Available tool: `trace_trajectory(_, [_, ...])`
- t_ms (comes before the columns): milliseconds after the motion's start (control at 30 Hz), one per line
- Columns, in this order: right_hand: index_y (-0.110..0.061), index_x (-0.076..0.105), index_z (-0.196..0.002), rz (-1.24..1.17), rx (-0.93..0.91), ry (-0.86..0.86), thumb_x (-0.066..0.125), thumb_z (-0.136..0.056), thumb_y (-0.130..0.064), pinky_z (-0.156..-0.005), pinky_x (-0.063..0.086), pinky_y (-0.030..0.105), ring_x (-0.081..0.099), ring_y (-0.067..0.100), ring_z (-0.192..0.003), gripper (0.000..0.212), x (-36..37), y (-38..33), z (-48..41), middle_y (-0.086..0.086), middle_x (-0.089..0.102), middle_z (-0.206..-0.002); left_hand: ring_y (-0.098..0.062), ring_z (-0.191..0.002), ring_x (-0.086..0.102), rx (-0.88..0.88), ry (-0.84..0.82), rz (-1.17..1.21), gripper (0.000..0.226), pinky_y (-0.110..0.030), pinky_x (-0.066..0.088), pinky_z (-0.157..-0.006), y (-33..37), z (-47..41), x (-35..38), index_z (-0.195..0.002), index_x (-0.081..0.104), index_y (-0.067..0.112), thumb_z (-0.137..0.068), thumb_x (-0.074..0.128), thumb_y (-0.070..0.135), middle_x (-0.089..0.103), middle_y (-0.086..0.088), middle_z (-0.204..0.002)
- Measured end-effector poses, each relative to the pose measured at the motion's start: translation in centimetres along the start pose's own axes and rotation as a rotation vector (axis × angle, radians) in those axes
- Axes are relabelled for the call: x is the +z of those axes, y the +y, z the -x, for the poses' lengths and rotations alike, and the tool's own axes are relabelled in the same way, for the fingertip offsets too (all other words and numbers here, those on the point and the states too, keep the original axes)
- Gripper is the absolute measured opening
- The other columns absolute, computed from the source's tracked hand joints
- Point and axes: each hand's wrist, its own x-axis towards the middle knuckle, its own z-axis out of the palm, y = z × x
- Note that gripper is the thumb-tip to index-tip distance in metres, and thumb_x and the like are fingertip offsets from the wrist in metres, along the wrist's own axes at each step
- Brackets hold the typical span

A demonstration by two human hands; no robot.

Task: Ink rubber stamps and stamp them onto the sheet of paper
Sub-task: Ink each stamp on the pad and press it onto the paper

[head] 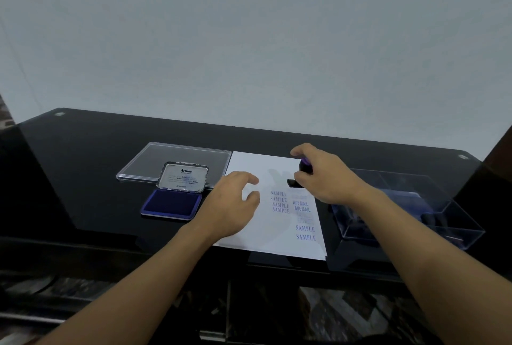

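Our right grip [324, 178] is closed round the stamp [305, 167]. Its base sits low over the sheet of paper [266, 236] at 1 o'clock, on blank space above the printed rows. Our left grip [230, 203], loosely curled and empty, hovers at the sheet's 9 o'clock edge, probably to steady it. The open ink pad [171, 203] lies further toward 9 o'clock, within easy reach.

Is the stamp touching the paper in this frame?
Cannot tell. In the head view the right hand grips the stamp, whose black base sits low over the paper, but neither a gap nor a contact line shows plainly.
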Motion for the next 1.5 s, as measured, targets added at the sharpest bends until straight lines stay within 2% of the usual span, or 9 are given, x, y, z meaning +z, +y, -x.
trace_trajectory(67, [-0.023, 0.042, -0.135, -0.033, 0.013, 0.021, 0.058, -0.097, -0.02, -0.089, 0.051, 0.033, 0.059, 0.023, -0.108, 0.041, -0.6, 0.4, 0.5, 0.001, 0.056, -0.125, -0.006, -0.125, 0.041, 0.001, -0.011, 0.005, 0.032, -0.021, 0.031, -0.098, 0.6, -0.3, 0.1, -0.126, 0.054, 0.025, -0.095, 0.048, 0.029, 0.05, 0.013, -0.133])
trace_trajectory(233, [-0.022, 0.038, -0.107, -0.057, 0.063, 0.142, 0.066, -0.092, -0.021, -0.059, 0.053, 0.033, 0.066, 0.026, -0.074, 0.032, -2.5, 2.6, 1.6, 0.0, 0.059, -0.1, -0.005, -0.125, 0.041, -0.01, -0.037, 0.037, 0.031, -0.019, 0.029, -0.096, 2.8, -1.5, 1.2, -0.126, 0.053, 0.026, -0.096, 0.047, 0.029, 0.049, 0.013, -0.135])
trace_trajectory(400, [-0.018, 0.043, -0.106, -0.081, 0.154, 0.223, 0.071, -0.091, -0.022, -0.046, 0.041, 0.017, 0.058, 0.013, -0.061, 0.032, -5.2, 6.5, 2.4, -0.007, 0.057, -0.097, -0.007, -0.122, 0.044, 0.003, -0.061, 0.093, 0.031, -0.021, 0.032, -0.093, 5.9, -3.2, 3.3, -0.127, 0.052, 0.028, -0.097, 0.046, 0.031, 0.049, 0.013, -0.136])
trace_trajectory(567, [-0.02, 0.048, -0.108, -0.037, 0.228, 0.241, 0.071, -0.092, -0.025, -0.053, 0.042, 0.025, 0.061, 0.02, -0.072, 0.028, -7.0, 10.5, 2.5, 0.004, 0.061, -0.095, -0.008, -0.121, 0.046, 0.041, -0.112, 0.117, 0.035, -0.021, 0.033, -0.093, 8.8, -4.8, 6.7, -0.131, 0.051, 0.025, -0.097, 0.047, 0.032, 0.05, 0.01, -0.136])
trace_trajectory(700, [-0.021, 0.054, -0.108, 0.013, 0.264, 0.231, 0.07, -0.092, -0.028, -0.07, 0.052, 0.035, 0.062, 0.022, -0.083, 0.024, -6.8, 13.0, 2.0, 0.006, 0.063, -0.099, -0.004, -0.104, 0.05, 0.06, -0.151, 0.19, 0.036, -0.019, 0.037, -0.083, 10.3, -6.2, 9.1, -0.132, 0.049, 0.023, -0.097, 0.047, 0.032, 0.056, 0.012, -0.124])
trace_trajectory(800, [-0.021, 0.054, -0.106, 0.038, 0.28, 0.202, 0.07, -0.092, -0.028, -0.077, 0.056, 0.044, 0.062, 0.023, -0.084, 0.022, -6.1, 14.2, 1.3, 0.006, 0.063, -0.1, -0.005, -0.105, 0.052, 0.044, -0.172, 0.209, 0.045, -0.022, 0.041, -0.086, 10.8, -7.0, 10.6, -0.139, 0.044, 0.023, -0.096, 0.049, 0.033, 0.055, 0.013, -0.121])
trace_trajectory(1000, [-0.024, 0.059, -0.108, 0.235, 0.276, 0.083, 0.067, -0.091, -0.036, -0.078, 0.054, 0.041, 0.06, 0.026, -0.093, 0.023, -5.2, 15.1, -0.1, 0.004, 0.064, -0.11, -0.005, -0.102, 0.051, 0.062, -0.116, 0.156, 0.042, -0.021, 0.039, -0.084, 10.6, -7.7, 11.6, -0.135, 0.047, 0.022, -0.094, 0.051, 0.027, 0.054, 0.009, -0.118])
trace_trajectory(1333, [-0.022, 0.062, -0.097, 0.348, 0.266, 0.095, 0.069, -0.09, -0.04, -0.068, 0.05, 0.035, 0.063, 0.024, -0.084, 0.021, -4.7, 15.3, -0.2, 0.001, 0.065, -0.092, -0.002, -0.096, 0.047, 0.067, -0.093, 0.121, 0.037, -0.005, 0.031, -0.068, 10.6, -7.8, 12.1, -0.132, 0.049, 0.025, -0.095, 0.052, 0.027, 0.052, 0.013, -0.117])
trace_trajectory(1500, [-0.016, 0.072, -0.096, 0.446, 0.263, 0.084, 0.071, -0.089, -0.034, -0.069, 0.058, 0.039, 0.065, 0.026, -0.076, 0.019, -4.4, 15.3, -0.6, 0.005, 0.068, -0.087, -0.001, -0.101, 0.044, 0.06, -0.119, 0.102, 0.039, -0.014, 0.033, -0.08, 10.6, -7.6, 11.9, -0.135, 0.048, 0.022, -0.096, 0.051, 0.026, 0.053, 0.009, -0.127])
